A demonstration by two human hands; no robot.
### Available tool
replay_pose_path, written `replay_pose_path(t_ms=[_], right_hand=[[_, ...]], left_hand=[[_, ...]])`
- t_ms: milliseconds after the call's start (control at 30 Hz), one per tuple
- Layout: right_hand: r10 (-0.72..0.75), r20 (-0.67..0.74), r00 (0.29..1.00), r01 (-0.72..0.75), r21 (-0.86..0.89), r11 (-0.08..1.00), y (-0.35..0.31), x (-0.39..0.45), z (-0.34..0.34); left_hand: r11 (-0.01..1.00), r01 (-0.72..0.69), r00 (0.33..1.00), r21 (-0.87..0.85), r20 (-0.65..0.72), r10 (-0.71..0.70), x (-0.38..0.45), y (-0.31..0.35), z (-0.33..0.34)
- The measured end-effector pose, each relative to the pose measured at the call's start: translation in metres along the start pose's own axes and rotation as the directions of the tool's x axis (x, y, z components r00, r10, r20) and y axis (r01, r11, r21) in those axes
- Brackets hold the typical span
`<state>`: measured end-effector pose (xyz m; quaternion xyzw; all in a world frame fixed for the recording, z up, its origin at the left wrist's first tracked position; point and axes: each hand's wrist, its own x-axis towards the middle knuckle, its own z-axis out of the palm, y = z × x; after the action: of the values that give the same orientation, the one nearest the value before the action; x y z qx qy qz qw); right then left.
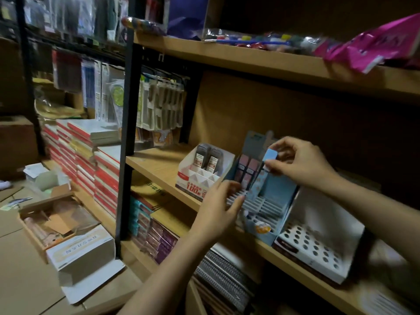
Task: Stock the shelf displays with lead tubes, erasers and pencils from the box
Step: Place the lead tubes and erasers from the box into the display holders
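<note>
My right hand (pixel 297 163) pinches the top of a long light-blue eraser (pixel 261 176), which stands tilted in the blue slotted display (pixel 268 205) on the middle shelf. Two pink erasers (pixel 246 167) stand in that display's back left slots. My left hand (pixel 219 206) rests with straight fingers against the display's front left corner. To the left, a white display (pixel 200 178) holds two lead tubes (pixel 205 159). Right of the blue one sits a white display with round holes (pixel 316 248). The open supply box (pixel 56 221) lies on the floor at the lower left.
The wooden shelf board (pixel 156 164) has bare room left of the lead display. A black upright post (pixel 127 123) divides the racks. Stacked notebooks (pixel 91 160) fill the left rack, and spiral pads (pixel 225 278) lie on the shelf below. A white box lid (pixel 84 255) lies on the floor.
</note>
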<state>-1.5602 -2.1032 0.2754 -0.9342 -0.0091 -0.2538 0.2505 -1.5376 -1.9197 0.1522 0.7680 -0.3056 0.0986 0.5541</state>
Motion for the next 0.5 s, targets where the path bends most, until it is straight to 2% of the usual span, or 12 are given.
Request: replay_pose_path(t_ms=[100, 200, 300, 500], right_hand=[[-0.052, -0.081, 0.995, 0.029, -0.272, 0.962, 0.010, 0.002, -0.028], [-0.054, -0.043, 0.998, 0.034, -0.368, 0.929, 0.017, 0.001, -0.027], [-0.018, -0.053, 0.998, -0.007, -0.433, 0.902, 0.023, 0.003, -0.014], [0.007, -0.058, 0.998, -0.033, -0.469, 0.883, 0.028, 0.010, 0.011]], left_hand=[[0.941, -0.113, 0.983, 0.319, 0.173, 0.059, -0.011, -0.008, 0.013], [0.779, -0.218, 0.952, 0.587, 0.303, 0.039, -0.020, -0.015, 0.026], [0.728, -0.235, 0.943, 0.644, 0.334, 0.009, -0.027, -0.020, 0.034], [0.742, -0.243, 0.952, 0.625, 0.301, 0.059, -0.029, -0.027, 0.031]])
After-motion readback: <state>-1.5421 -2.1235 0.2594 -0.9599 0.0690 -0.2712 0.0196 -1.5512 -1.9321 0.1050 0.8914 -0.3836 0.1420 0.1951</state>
